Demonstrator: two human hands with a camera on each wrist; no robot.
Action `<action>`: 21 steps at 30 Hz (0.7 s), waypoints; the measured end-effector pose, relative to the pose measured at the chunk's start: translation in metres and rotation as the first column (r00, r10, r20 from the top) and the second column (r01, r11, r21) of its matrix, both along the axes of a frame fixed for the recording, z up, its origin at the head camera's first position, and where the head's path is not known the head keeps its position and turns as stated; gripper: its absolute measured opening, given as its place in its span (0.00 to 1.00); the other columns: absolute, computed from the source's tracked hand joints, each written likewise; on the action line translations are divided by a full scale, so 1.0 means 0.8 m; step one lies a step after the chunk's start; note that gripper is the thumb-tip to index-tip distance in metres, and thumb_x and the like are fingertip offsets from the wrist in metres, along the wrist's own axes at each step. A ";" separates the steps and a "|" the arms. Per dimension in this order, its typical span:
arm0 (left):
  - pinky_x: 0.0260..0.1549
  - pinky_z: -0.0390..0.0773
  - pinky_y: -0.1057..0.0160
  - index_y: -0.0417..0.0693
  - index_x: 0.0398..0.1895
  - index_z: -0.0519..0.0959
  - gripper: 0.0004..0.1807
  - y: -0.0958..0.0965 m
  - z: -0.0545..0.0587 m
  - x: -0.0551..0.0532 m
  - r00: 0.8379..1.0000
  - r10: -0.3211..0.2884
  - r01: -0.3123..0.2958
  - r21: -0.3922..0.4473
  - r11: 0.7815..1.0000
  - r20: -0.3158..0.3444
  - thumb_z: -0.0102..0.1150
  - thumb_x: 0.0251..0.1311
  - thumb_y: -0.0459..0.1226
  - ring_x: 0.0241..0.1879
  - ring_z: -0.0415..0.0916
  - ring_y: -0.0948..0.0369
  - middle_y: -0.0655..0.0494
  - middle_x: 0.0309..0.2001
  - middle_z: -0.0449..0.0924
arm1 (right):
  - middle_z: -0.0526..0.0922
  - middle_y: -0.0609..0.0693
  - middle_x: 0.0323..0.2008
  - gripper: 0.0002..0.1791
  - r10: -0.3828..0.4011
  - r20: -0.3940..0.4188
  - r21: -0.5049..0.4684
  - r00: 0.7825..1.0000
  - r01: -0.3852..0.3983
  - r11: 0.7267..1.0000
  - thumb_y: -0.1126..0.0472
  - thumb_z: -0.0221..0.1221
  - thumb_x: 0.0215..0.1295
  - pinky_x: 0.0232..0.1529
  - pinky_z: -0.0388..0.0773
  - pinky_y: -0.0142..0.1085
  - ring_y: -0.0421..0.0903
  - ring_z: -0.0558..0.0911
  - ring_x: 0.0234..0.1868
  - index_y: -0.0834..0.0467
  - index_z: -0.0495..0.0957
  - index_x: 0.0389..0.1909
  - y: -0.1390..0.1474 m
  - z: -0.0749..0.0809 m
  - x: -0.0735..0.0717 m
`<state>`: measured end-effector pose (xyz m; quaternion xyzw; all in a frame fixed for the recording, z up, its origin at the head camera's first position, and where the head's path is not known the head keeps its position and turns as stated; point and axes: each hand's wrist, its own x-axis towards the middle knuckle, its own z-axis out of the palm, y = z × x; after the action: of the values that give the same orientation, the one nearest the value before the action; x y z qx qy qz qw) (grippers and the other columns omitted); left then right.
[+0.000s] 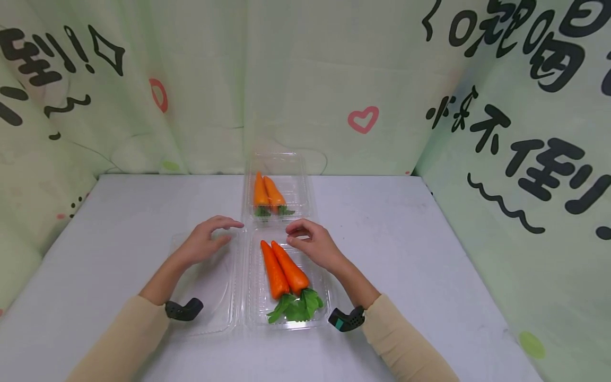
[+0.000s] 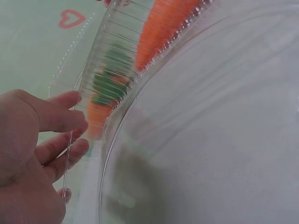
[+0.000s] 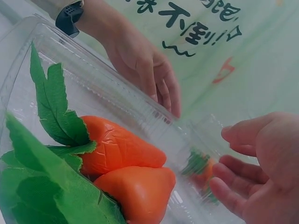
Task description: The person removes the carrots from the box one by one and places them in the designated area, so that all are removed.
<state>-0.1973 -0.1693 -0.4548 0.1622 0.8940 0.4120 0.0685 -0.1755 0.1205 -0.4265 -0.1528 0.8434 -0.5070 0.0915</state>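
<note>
Two orange carrots [image 1: 282, 270] with green leaves [image 1: 297, 306] lie in the near clear plastic box [image 1: 255, 318], leaves toward me. Its transparent lid [image 1: 205, 302] lies folded out to the left. My left hand [image 1: 208, 239] hovers over the lid's far part, fingers extended toward the box's far left corner; whether the fingertips touch plastic I cannot tell. By the far right corner is my right hand [image 1: 312, 241], fingers loosely bent, holding nothing. In the right wrist view the carrots [image 3: 124, 149] sit beside the right hand [image 3: 261, 163].
Behind the near box stands another clear box [image 1: 298, 185] with two smaller orange carrots [image 1: 268, 193] in it. A white table [image 1: 391, 254] carries everything. Pale green curtains [image 1: 305, 79] with black lettering enclose the back and sides.
</note>
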 end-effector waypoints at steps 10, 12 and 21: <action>0.56 0.75 0.44 0.57 0.56 0.79 0.20 0.005 0.000 0.000 1.000 0.025 -0.026 -0.013 1.000 -0.010 0.53 0.65 0.29 0.55 0.72 0.47 0.49 0.56 0.75 | 0.81 0.54 0.49 0.14 0.014 0.030 0.017 0.999 -0.014 1.000 0.63 0.59 0.65 0.52 0.81 0.39 0.49 0.81 0.51 0.59 0.76 0.51 -0.001 -0.002 -0.002; 0.54 0.77 0.45 0.58 0.55 0.80 0.19 0.006 -0.002 -0.001 0.999 0.032 -0.032 -0.018 0.999 -0.022 0.54 0.65 0.29 0.54 0.73 0.48 0.49 0.55 0.75 | 0.81 0.54 0.49 0.14 0.018 0.034 0.025 0.999 -0.019 1.000 0.62 0.59 0.66 0.52 0.81 0.38 0.49 0.81 0.51 0.59 0.76 0.51 -0.002 -0.002 -0.002; 0.50 0.79 0.50 0.57 0.51 0.82 0.17 0.012 -0.002 -0.004 0.994 0.105 -0.105 -0.015 0.994 -0.004 0.54 0.65 0.30 0.49 0.72 0.52 0.50 0.51 0.77 | 0.80 0.55 0.50 0.15 0.040 0.051 0.065 0.998 -0.043 0.997 0.62 0.60 0.65 0.54 0.80 0.40 0.51 0.80 0.53 0.60 0.76 0.52 -0.003 0.001 -0.003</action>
<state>-0.2005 -0.1597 -0.4562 0.1152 0.9044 0.4081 0.0468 -0.1778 0.1180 -0.4257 -0.1544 0.8537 -0.4805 0.1281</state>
